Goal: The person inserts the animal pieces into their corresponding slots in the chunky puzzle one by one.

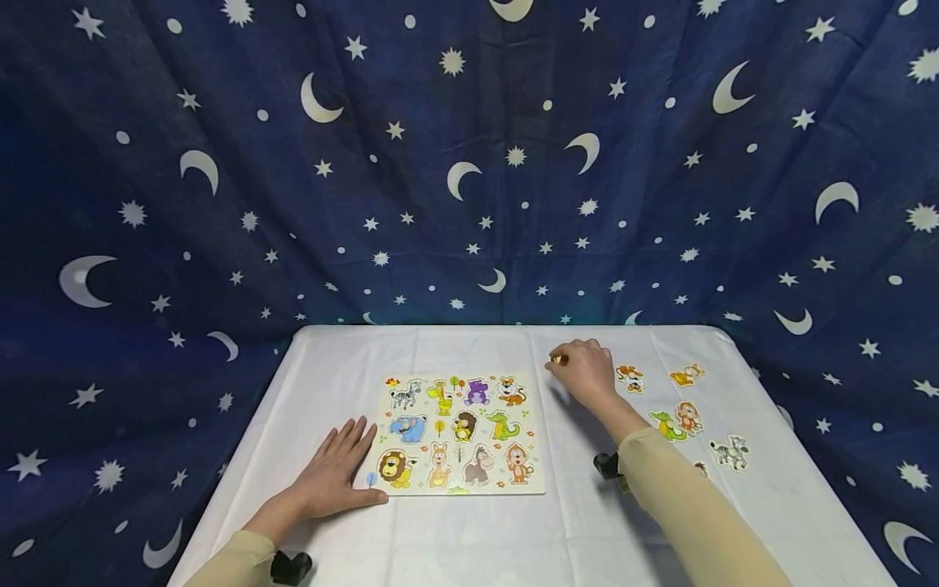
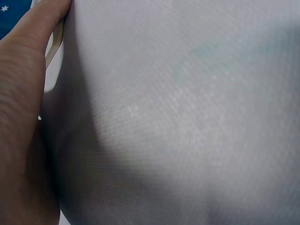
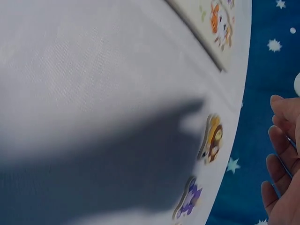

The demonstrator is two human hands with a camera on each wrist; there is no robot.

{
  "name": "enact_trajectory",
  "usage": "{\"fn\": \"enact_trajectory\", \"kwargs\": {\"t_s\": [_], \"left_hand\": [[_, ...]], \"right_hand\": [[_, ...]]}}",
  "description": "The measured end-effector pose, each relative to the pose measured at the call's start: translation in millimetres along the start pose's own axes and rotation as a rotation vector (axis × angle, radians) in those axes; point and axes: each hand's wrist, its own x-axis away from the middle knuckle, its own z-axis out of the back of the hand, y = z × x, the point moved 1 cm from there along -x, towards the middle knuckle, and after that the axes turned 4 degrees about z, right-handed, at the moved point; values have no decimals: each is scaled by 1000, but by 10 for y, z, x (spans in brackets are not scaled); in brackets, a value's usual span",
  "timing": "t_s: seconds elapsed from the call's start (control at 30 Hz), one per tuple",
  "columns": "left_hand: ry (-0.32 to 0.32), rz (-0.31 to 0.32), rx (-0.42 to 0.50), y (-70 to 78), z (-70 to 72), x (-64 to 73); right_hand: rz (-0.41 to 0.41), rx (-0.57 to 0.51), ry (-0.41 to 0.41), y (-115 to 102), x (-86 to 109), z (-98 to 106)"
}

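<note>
A puzzle board (image 1: 457, 438) with printed animals lies flat on the white-covered table. My left hand (image 1: 339, 469) rests at its left edge, fingers spread, thumb by the lower left corner. Past the board's far right corner, my right hand (image 1: 584, 371) is raised over the table with fingers loosely bent. In the right wrist view nothing shows between these fingers (image 3: 281, 145). Below them on the table lie a lion puzzle piece (image 3: 214, 139) and a purple puzzle piece (image 3: 189, 200). The head view shows only a bit of brown and yellow by the fingertips.
Right of the board lie loose pieces: a tiger (image 1: 631, 377), a kangaroo (image 1: 687, 375), a crocodile (image 1: 666, 425), a monkey (image 1: 689, 417) and a zebra (image 1: 729, 452). The right sleeve (image 1: 682, 497) partly covers others. A dark star-patterned curtain (image 1: 469, 163) hangs behind the table.
</note>
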Motion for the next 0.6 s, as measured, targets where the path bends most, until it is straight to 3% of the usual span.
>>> {"fn": "enact_trajectory", "kwargs": {"t_s": [0.6], "left_hand": [[1, 8, -22, -21, -24, -16]], "right_hand": [[-90, 21, -30, 267, 7, 44]]}}
